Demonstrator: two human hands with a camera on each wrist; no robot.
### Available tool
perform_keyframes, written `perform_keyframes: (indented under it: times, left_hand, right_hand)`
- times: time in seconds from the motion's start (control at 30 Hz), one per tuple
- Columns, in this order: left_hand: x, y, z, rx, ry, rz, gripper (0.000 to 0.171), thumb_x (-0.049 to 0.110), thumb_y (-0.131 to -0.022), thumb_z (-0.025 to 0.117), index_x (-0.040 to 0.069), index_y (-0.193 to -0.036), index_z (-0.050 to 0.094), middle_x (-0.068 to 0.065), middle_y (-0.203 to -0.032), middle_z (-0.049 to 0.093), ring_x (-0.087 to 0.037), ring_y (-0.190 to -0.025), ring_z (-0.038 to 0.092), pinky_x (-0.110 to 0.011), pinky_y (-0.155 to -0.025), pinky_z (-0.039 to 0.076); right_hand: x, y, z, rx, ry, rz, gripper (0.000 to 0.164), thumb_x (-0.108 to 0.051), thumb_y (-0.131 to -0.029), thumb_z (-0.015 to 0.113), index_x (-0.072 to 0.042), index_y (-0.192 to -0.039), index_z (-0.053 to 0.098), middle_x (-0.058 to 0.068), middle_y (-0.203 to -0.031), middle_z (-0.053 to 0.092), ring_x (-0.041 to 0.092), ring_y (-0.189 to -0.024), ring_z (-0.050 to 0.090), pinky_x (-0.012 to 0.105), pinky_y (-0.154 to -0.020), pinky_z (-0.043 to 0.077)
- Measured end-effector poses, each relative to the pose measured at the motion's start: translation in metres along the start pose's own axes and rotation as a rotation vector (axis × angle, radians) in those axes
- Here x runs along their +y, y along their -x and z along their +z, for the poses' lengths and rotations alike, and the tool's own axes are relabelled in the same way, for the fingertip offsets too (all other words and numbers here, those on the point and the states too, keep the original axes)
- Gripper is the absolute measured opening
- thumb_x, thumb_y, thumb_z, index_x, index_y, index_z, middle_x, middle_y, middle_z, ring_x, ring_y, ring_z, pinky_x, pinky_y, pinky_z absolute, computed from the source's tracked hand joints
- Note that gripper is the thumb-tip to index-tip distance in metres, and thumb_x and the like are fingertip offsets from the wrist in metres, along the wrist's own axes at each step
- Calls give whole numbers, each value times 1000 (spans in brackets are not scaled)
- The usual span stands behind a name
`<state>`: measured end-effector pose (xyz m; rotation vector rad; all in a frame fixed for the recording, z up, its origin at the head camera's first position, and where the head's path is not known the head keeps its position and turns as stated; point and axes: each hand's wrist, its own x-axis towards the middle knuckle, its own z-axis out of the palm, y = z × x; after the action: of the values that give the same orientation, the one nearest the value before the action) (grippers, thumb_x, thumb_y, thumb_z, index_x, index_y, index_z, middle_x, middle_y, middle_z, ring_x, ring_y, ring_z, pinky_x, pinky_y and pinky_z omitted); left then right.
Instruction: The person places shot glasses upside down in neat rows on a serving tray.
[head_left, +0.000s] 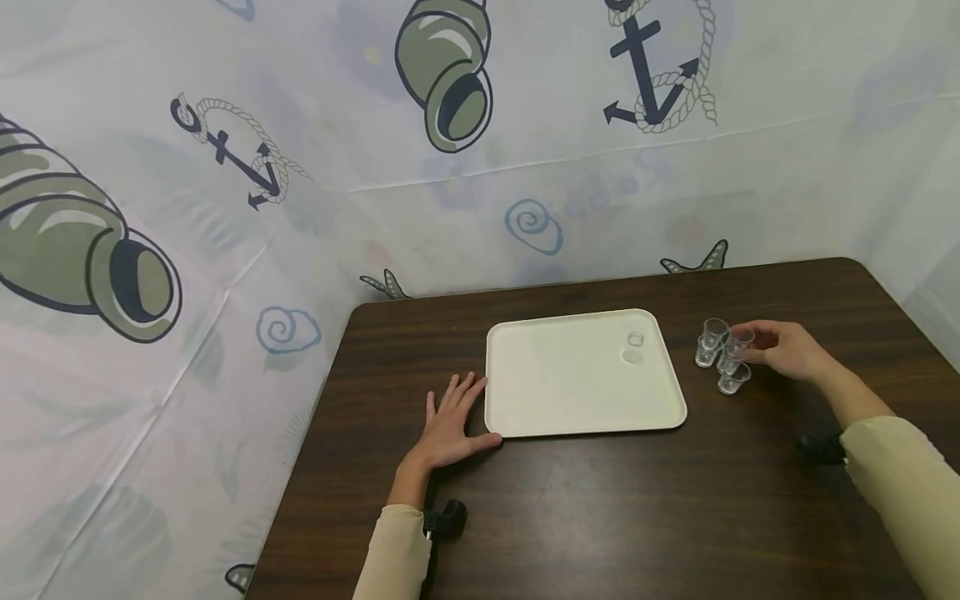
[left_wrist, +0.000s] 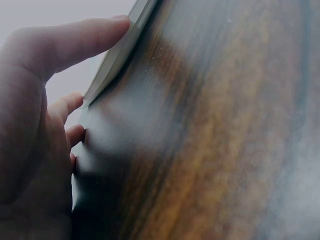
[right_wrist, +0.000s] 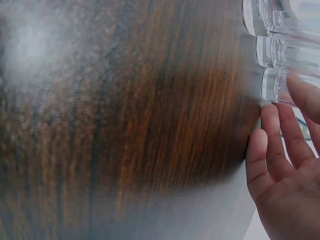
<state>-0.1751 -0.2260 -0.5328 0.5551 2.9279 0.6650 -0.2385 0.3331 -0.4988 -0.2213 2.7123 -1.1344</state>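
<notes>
My right hand point(head_left: 786, 348) is at a cluster of three clear shot glasses on the table, right of the tray. Its thumb and fingers pinch one shot glass point(head_left: 739, 342); in the right wrist view, the thumb lies against that glass point(right_wrist: 270, 85). Beside it stand another shot glass point(head_left: 714, 335) and a shorter-looking one in front point(head_left: 735, 379). A single clear glass point(head_left: 634, 340) stands on the white tray point(head_left: 570, 383), toward its back right. My left hand point(head_left: 447, 431) spreads its fingers at the tray's front left corner, the thumb touching the rim point(left_wrist: 117, 55).
The dark wood-grain table point(head_left: 600, 517) extends in front of the tray and on both sides. A pale curtain point(head_left: 465, 217) printed with anchors and shells hangs behind the table's back edge and along its left side.
</notes>
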Motion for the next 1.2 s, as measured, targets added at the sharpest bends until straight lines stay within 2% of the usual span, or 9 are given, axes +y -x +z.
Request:
perform_keyframes:
  times: [0.3,0.43,0.57,0.63,0.7,0.8,0.87,1.07,1.2]
  left_hand:
    - [1,0,0,1,-2,-3,98,70,-79,64,29,-158,23,-4,-163,17,-32,-150,7,-69,-108,-3]
    - [2,-1,-1,3,-2,-1,97,69,-80,64,28,-158,24,-5,-163,18,-32,-150,7,-69,-108,-3]
    - [4,-1,-2,-8,-9,-5,98,69,-80,63,28,-158,22,-5,-163,17,-31,-150,6,-69,-109,-3]
    - [4,-1,-1,-9,-11,-6,98,69,-80,63,28,-158,21,-6,-163,17,-31,-150,6,-69,-109,-3]
    - [4,-1,-1,-6,-9,-3,98,69,-80,63,28,-158,21,-6,-163,17,-32,-150,6,-69,-109,-3]
    - [4,-2,0,-4,-9,-2,98,70,-80,63,28,-158,21,-6,-163,17,-32,-150,7,-69,-109,-3]
    - [4,-2,0,-8,-13,-6,98,70,-80,62,29,-158,21,-5,-163,16,-31,-150,6,-68,-109,-4]
    - [4,-2,0,-8,-7,-7,98,70,-80,63,28,-158,22,-4,-163,16,-31,-150,5,-69,-109,-3]
    - [2,-4,1,-8,-14,-8,98,72,-79,61,28,-158,22,-4,-163,16,-30,-150,5,-69,-109,-3]
  right_hand:
    - [3,0,-1,22,3,-13,46,-17,-94,66,6,-131,54,33,-124,54,43,-108,52,56,-87,42]
    - [4,2,-3,49,1,-20,46,-21,-95,67,7,-129,53,33,-124,54,46,-109,53,56,-87,43]
    - [6,3,-5,80,-4,-18,49,-25,-94,67,8,-128,53,32,-121,54,47,-108,55,43,-81,48]
    - [7,3,-7,107,0,-25,47,-25,-94,69,8,-125,55,31,-119,56,41,-104,58,30,-76,48]
    - [8,3,-9,129,1,-33,45,-23,-93,70,7,-123,56,30,-116,58,27,-97,62,21,-71,46]
    - [9,3,-12,143,-10,-31,44,-22,-92,70,8,-122,55,29,-115,58,4,-88,57,16,-66,44]
    - [8,3,-14,144,-20,-20,44,-22,-93,69,7,-123,54,29,-116,57,-5,-85,51,16,-66,44]
    - [-2,4,-16,191,-40,-13,42,-23,-96,66,5,-124,54,29,-119,57,1,-86,53,17,-65,46]
    - [-14,2,-18,258,-55,-31,38,-21,-95,66,3,-123,55,27,-118,58,-5,-80,52,19,-62,47]
